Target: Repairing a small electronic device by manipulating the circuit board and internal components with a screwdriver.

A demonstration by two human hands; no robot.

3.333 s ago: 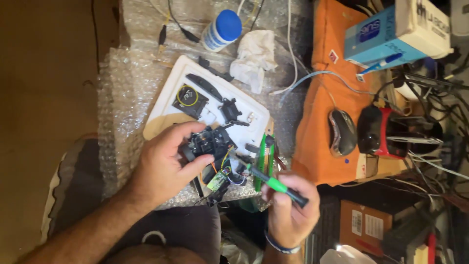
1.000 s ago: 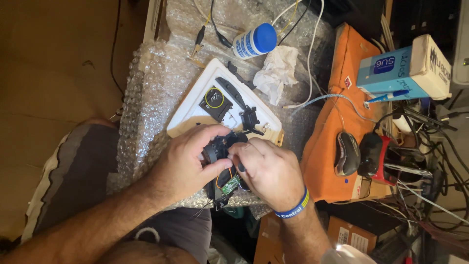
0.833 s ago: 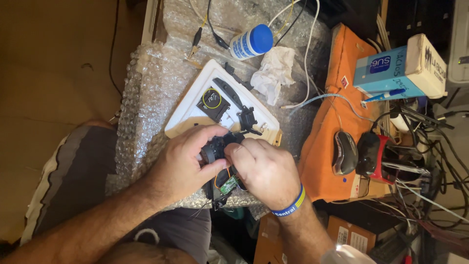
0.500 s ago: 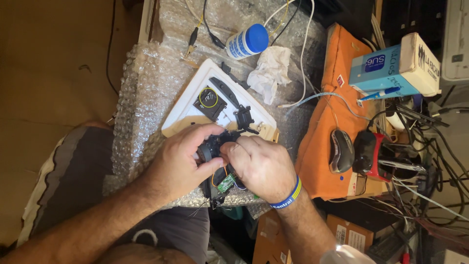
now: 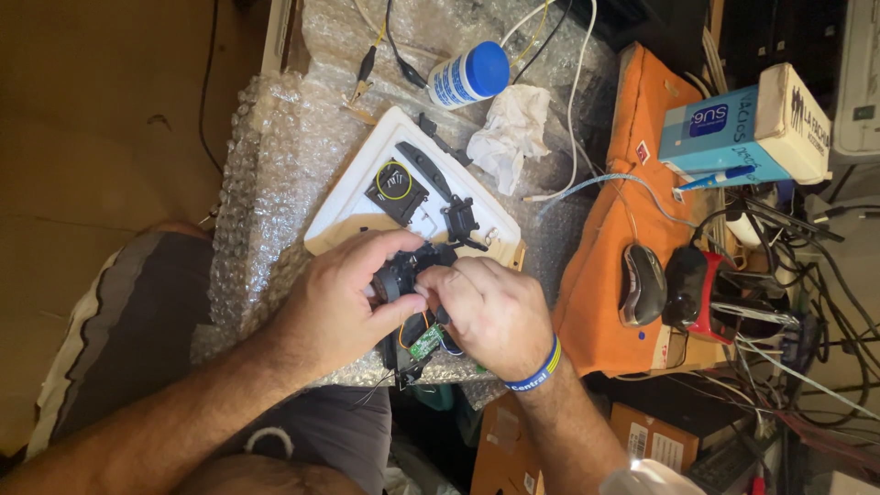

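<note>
Both hands meet over a small black device (image 5: 411,267) with wires and a green circuit board (image 5: 424,343) hanging under it. My left hand (image 5: 339,298) wraps around the device from the left. My right hand (image 5: 490,310), with a blue wristband, pinches the device from the right; its fingers hide part of the device. Just behind them lies a white tray (image 5: 341,202) holding several loose black plastic parts (image 5: 400,181). All of this rests on a sheet of bubble wrap (image 5: 275,165).
A blue-capped white bottle (image 5: 467,75) and a crumpled tissue (image 5: 506,135) lie behind the tray. To the right an orange cloth (image 5: 632,156) carries a grey mouse (image 5: 642,283), a blue-and-white box (image 5: 744,126) and a pen (image 5: 715,179). Tangled cables (image 5: 807,302) fill the far right.
My right hand held a green-handled tool away from the device 3.3 s ago; now it is on the device with no tool visible. The view has shifted slightly over the last second.
</note>
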